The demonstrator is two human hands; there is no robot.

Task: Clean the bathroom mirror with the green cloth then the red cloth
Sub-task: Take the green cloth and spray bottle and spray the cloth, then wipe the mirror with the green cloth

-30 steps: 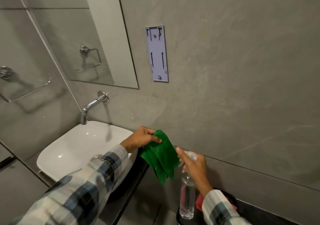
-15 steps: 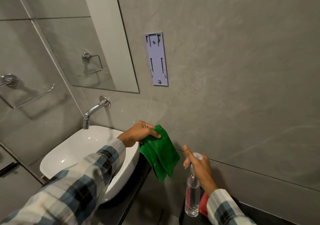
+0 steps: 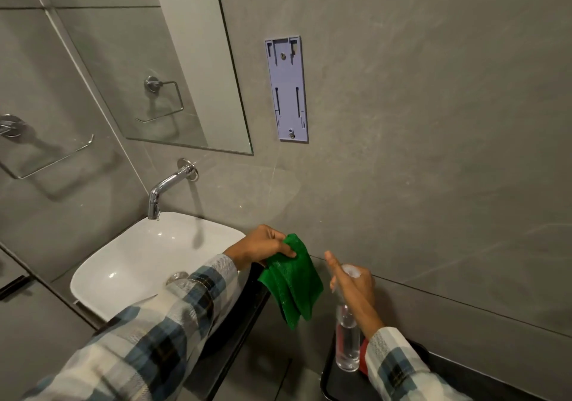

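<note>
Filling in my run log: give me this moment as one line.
left hand: holds green cloth | right hand: grips spray bottle | mirror: not touched | red cloth: behind bottle

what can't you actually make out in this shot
- Red cloth, head view: only a sliver shows; the spray bottle and the right sleeve cover the rest.
- Spray bottle's head and trigger: wrapped by the right hand, so the nozzle direction is unclear.
- Mirror: cut off by the top edge; smudges or dirt cannot be judged.
- Black tray: cut by the bottom edge.
- Green cloth: bunched in the left hand, wetness unclear.
</note>
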